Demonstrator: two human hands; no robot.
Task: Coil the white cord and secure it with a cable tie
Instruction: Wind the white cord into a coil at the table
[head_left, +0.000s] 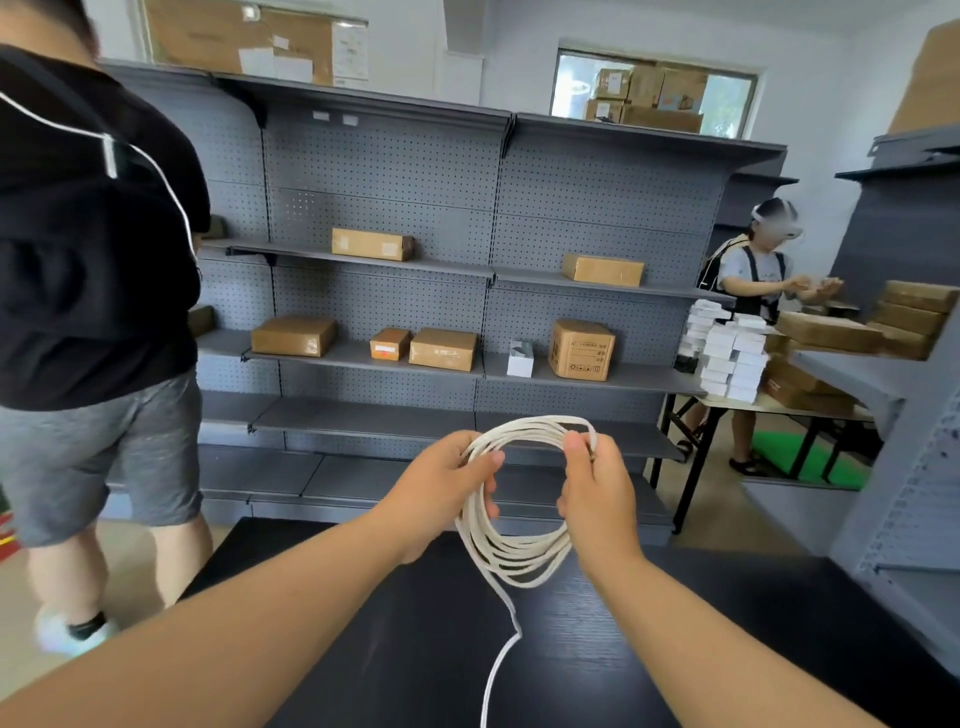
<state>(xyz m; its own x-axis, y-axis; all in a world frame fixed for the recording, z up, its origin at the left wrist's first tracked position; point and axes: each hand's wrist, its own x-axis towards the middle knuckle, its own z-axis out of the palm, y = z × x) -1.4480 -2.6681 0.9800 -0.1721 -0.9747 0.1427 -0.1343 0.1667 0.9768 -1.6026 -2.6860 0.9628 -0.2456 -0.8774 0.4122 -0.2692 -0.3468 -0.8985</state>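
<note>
- Head view: A person holds the white cord (514, 556), gathered into several loose loops, in the air above a black table (675, 649). The left hand (447, 486) curls its fingers round the loops' left side, and the right hand (597, 499) pinches the strands at upper right.
- Head view: The cord looks light, soft and limp. Its loops sag and splay at the bottom, so they would likely slip apart unless gripped where the strands bunch. A loose tail (498, 665) trails down out of frame.
- Head view: No cable tie is visible. There is room to move over the table; grey shelving (389, 312) stands beyond its far edge, and a bystander (88, 260) is close at left.
</note>
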